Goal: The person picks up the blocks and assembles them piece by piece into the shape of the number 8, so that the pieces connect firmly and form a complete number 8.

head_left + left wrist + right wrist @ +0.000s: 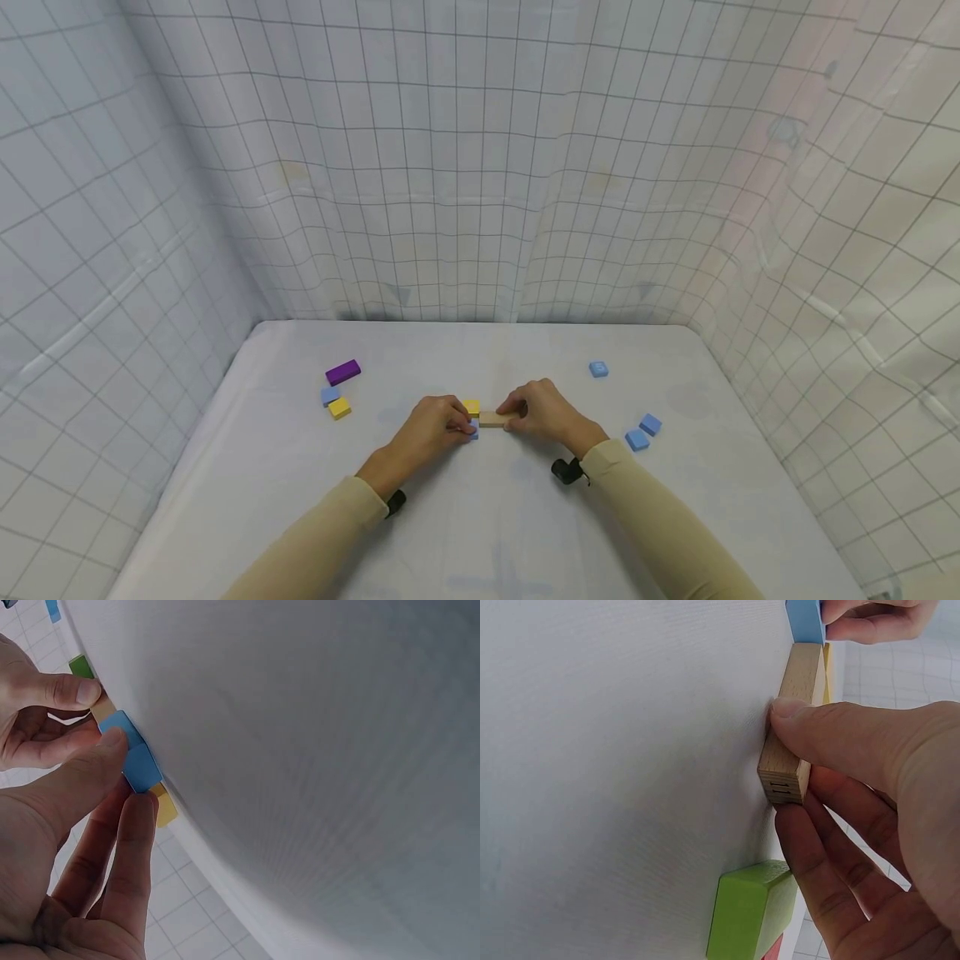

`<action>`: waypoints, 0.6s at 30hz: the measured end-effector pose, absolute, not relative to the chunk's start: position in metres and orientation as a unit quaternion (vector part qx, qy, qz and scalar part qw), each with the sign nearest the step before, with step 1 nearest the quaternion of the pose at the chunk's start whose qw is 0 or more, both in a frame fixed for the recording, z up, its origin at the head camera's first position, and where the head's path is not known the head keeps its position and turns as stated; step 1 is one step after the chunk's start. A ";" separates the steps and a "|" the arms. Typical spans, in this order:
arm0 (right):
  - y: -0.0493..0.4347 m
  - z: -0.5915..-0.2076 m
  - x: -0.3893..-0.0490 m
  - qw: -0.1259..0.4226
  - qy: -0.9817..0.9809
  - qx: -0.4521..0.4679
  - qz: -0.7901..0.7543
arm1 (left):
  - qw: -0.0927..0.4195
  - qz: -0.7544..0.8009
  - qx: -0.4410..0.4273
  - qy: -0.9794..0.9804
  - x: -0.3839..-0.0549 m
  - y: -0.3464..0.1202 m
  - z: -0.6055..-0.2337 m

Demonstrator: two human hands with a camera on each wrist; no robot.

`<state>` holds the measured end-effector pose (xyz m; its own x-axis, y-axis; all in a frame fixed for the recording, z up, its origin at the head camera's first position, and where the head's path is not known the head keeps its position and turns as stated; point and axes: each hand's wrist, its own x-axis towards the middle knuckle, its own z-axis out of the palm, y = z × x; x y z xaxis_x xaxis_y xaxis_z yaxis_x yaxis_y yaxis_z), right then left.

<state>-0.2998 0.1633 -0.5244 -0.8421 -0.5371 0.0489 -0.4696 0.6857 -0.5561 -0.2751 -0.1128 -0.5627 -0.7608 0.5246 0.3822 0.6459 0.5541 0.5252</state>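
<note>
My left hand (438,423) pinches a blue block (139,754), with the thumb on one face and fingertips at its end. Thumb and fingers of my right hand (547,410) grip a plain wooden bar-shaped block (791,735) by its sides. In the middle of the table the wooden block's end meets the blue block. Just behind them lies a yellow block (472,406), partly covered by my left fingers in the head view. A green block (742,919) sits close to my right fingertips, with a sliver of red block (774,949) behind it; my right hand hides both from the head view.
On the left of the white table (465,533) lie a purple block (342,372), a blue block (330,396) and a yellow block (340,407). To the right are a light blue block (598,369) and two blue blocks (637,439). Grid-patterned curtains (480,167) surround the table.
</note>
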 end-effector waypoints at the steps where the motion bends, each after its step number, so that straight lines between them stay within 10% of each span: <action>1: 0.163 -0.524 -0.300 0.060 0.917 -0.274 -0.285 | 0.095 -0.332 -0.339 -0.875 -0.278 -0.113 -0.569; 18: 0.164 -0.522 -0.298 0.051 0.915 -0.284 -0.282 | 0.115 -0.296 -0.353 -0.880 -0.290 -0.113 -0.585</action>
<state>-0.2983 0.1636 -0.5224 -0.8339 -0.5479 0.0666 -0.4903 0.6800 -0.5451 -0.2903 -0.1133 -0.5850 -0.7241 0.5535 0.4115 0.6896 0.5760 0.4389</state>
